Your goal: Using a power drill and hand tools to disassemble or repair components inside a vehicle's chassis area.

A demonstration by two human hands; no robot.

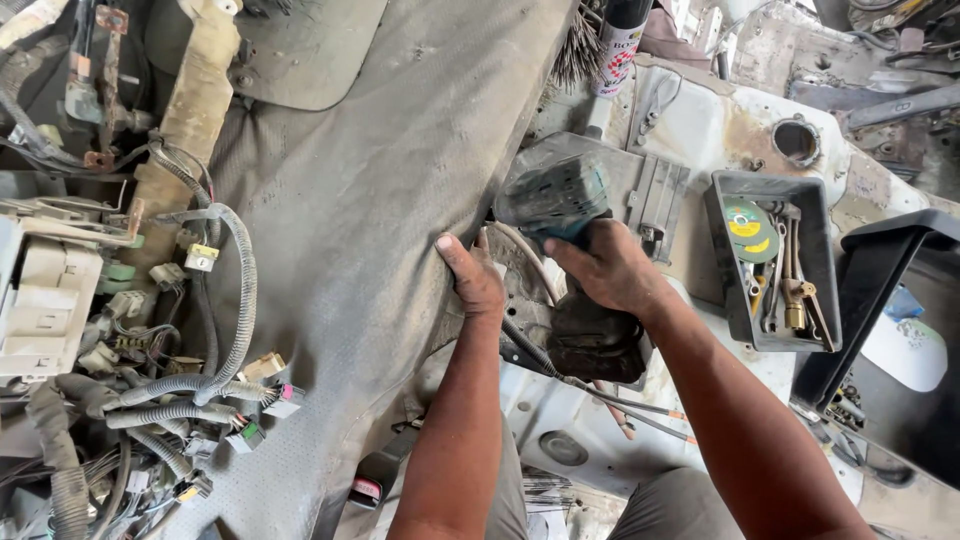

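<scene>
The wide grey floor mat [380,170] is lying draped over the stripped vehicle floor, and the person's left hand [472,278] is pinching its right edge in a closed grip, seemingly peeling it back so the bare metal beneath is showing. The right hand [610,268] is wrapping fully around the handle of a teal cordless power tool [556,196], holding its head down at that uncovered spot just beside the mat edge. A dark tray [720,250] of small parts is sitting to the right.
</scene>
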